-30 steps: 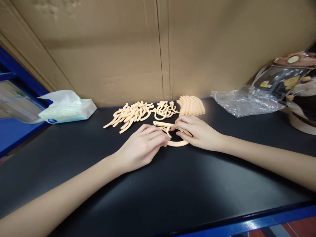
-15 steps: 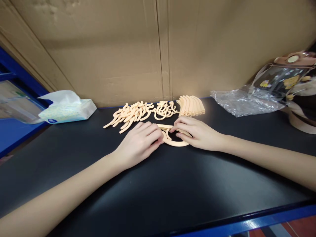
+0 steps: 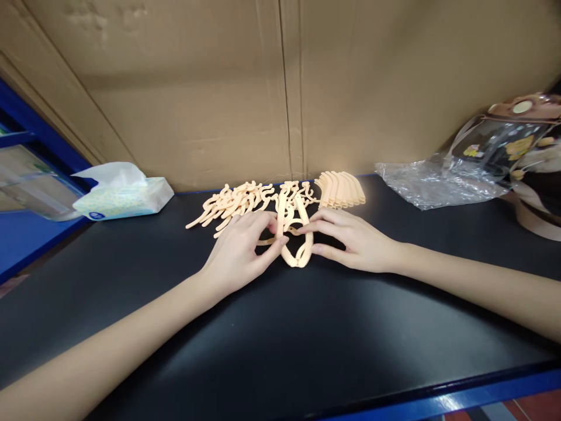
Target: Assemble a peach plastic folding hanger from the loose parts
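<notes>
Peach-coloured plastic hanger (image 3: 294, 237) stands tilted up on its curved end on the black tabletop (image 3: 307, 339), a little behind the tabletop's middle, held between both hands. The left hand (image 3: 239, 252) pinches it from the left side, thumb and fingertips closed on the small hook piece at the hanger's middle; the right hand (image 3: 353, 240) grips the hanger's right arm with its fingertips, the other fingers stretched out low over the tabletop. Which parts are already joined cannot be told.

Just behind the hands, near the tabletop's rear edge, lies a loose pile of peach hook pieces (image 3: 232, 202), spread toward the left, and beside it on the right a neat fanned stack of curved hanger arms (image 3: 342, 188). A soft pack of tissues (image 3: 125, 192) sits at the rear left corner, one sheet pulled up. Crumpled clear plastic wrap (image 3: 432, 184) lies toward the rear right, with a clear bag with printed figures (image 3: 508, 143) propped behind it at the right edge. A brown cardboard wall (image 3: 219, 88) stands along the whole rear edge.
</notes>
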`<state>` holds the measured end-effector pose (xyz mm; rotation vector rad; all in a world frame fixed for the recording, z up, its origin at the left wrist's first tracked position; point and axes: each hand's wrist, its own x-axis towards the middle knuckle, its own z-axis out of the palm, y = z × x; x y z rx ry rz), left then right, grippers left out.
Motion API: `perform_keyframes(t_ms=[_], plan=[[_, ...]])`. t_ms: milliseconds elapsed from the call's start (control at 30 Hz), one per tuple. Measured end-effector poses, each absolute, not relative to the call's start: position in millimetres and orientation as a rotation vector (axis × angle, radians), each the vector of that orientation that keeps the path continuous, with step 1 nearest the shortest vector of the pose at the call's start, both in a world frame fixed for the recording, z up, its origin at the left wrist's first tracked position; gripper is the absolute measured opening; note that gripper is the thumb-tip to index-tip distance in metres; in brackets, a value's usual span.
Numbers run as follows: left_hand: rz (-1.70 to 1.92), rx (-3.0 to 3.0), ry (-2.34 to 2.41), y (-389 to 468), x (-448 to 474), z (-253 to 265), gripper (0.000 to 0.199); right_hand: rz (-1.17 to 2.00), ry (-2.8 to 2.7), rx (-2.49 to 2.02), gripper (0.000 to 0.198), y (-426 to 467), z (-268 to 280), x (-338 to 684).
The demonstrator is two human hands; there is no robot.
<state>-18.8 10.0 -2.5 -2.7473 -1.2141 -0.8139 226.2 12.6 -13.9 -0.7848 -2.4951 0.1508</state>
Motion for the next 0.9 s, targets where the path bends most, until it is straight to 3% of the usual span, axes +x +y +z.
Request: perform_keyframes(t_ms=[167,467,700,900], plan=[[-0.883,-2.694,-1.400,12.6,-17.8,-3.2,0.026,0.128,-2.580,-0.759,0.046,11.6,-13.4,226.4],[-0.976,-2.752,-1.493,15.4,-17.7,-5.1,0.013,0.145,-2.662,-0.640,0.052,10.0,-11.4,225.3],[-0.988,-2.768,-1.473,21.1,-20.5,-9.9,0.006,-0.011,-2.472,-0.868,0.036,10.7,-15.1,223.6],[-0.923,-2.752,-1.519,24.1,-22.9,-12.7,0.021,-0.247,-2.424,-0.988,0.022,11.8,-16.7,222.3]])
